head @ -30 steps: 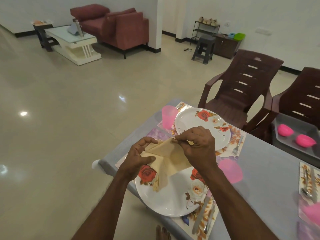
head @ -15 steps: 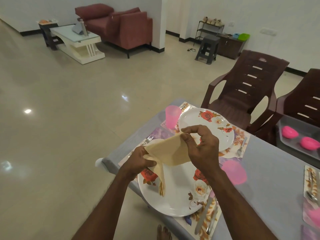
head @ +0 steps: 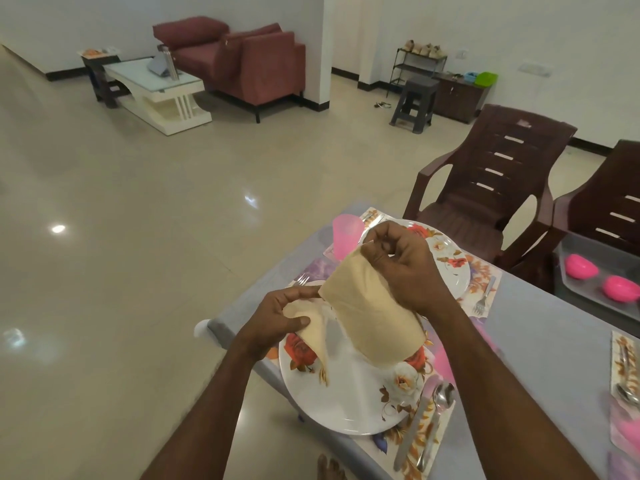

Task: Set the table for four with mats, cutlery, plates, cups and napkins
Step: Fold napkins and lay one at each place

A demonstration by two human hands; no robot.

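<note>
Both hands hold a beige napkin (head: 367, 317) above the near floral plate (head: 353, 400). My left hand (head: 284, 317) pinches its lower left fold. My right hand (head: 405, 268) grips its upper edge, and the cloth hangs open below it. The plate lies on a flowered mat (head: 415, 445), with a knife (head: 410, 431) and spoon (head: 438, 410) to its right and a fork (head: 302, 279) at its left. A second floral plate (head: 450, 268) sits farther back with a pink cup (head: 344, 237) and a fork (head: 483, 299) beside it.
A grey tray (head: 568, 285) holding two pink cups (head: 581, 266) stands at the right. Two brown plastic chairs (head: 491, 188) stand behind the table. Another mat with cutlery (head: 625, 372) shows at the right edge. The table's grey cloth (head: 540, 393) ends at its left corner.
My right hand has lifted the napkin's upper edge higher and farther back, spreading the cloth open. My left hand stayed low on the other fold.
</note>
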